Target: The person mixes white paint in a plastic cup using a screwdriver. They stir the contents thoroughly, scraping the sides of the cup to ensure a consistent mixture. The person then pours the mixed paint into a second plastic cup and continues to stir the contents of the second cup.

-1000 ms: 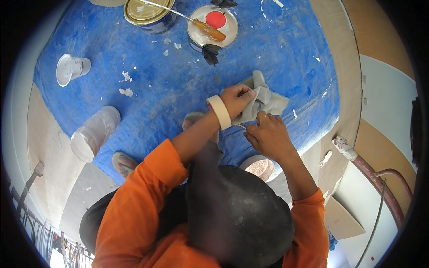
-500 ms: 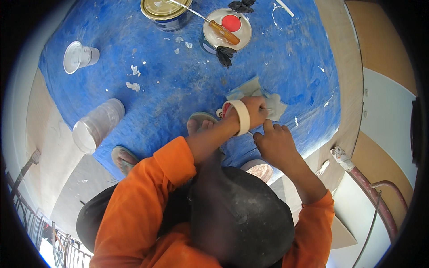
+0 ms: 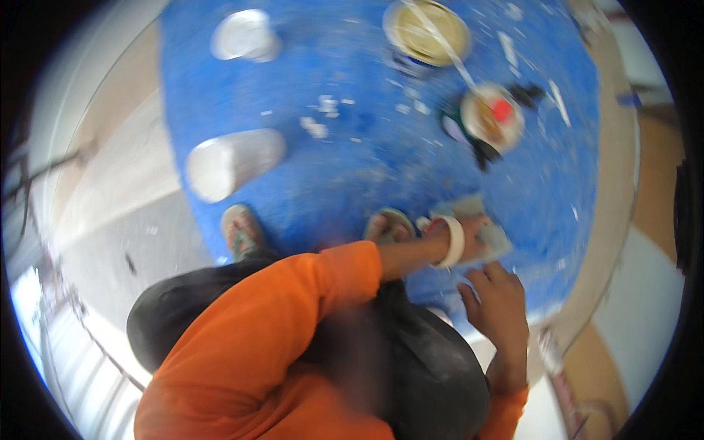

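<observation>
My left hand (image 3: 473,233) reaches down over a pale grey-green sheet (image 3: 497,243), cloth or film, with its fingers closed on it; blur hides the exact grip. A cream ring like a roll of masking tape (image 3: 456,242) circles my left wrist. Just nearer to me, my right hand (image 3: 500,304) is apart from the sheet. Its thumb stands away from the bent fingers, and I see nothing between them. Beside the left wrist, something small, red and white shows partly behind the ring.
A blue, paint-spotted sheet (image 3: 345,176) covers the floor. On it are a lidded tin (image 3: 433,37), a smaller round container (image 3: 513,132) with a wooden-handled tool, a clear cup (image 3: 242,37) and a tall whitish container (image 3: 238,161). My sandalled feet stand close to my hands.
The view has shifted, so everything sits further right or lower and is blurred. My right hand has drawn away from my left; the thin tool seen between them earlier no longer shows.
</observation>
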`<action>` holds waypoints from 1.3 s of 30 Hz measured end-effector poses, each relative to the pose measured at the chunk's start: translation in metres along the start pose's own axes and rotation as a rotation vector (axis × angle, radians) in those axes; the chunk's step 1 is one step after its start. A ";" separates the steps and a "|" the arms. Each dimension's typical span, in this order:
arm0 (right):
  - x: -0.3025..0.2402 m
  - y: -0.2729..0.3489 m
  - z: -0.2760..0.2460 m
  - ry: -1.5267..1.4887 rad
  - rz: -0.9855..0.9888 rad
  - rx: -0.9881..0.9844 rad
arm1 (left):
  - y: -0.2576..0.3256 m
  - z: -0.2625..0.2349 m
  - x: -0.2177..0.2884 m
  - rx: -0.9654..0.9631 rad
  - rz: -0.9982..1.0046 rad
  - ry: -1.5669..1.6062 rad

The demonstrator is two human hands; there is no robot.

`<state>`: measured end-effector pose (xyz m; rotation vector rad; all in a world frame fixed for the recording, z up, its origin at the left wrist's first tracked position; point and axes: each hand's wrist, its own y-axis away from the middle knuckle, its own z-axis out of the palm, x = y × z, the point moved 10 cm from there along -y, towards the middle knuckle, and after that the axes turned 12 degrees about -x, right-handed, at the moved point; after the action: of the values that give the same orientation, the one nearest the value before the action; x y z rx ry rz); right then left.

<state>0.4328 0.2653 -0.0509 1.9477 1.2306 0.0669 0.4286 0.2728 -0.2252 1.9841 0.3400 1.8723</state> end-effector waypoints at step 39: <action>-0.509 -0.179 -0.151 -0.138 -1.273 0.328 | 0.512 -0.375 -0.022 1.146 0.166 0.322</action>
<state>-0.0305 -0.0032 0.1140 1.0475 2.2312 -0.9340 0.0087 -0.1523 -0.0088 2.3308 1.6946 2.3721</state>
